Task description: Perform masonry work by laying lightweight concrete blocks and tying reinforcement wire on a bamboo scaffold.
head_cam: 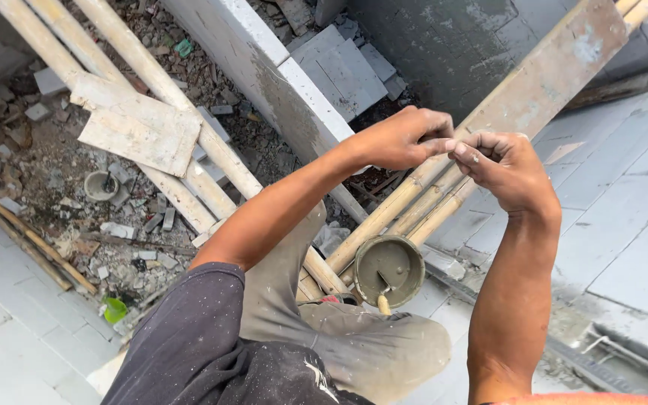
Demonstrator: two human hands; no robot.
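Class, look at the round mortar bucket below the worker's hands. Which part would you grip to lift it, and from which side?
Probably best to grip the bucket's upper rim from above, on the far side. It stands upright with its mouth open to the camera. A tool handle leans over the near rim, the person's knee crowds that side, and bamboo poles press close at its far left.

- No labels, signs or screens show anywhere in the frame.
- No clear package shows either; a small green scrap (115,309) lies among the rubble at lower left, its kind unclear.
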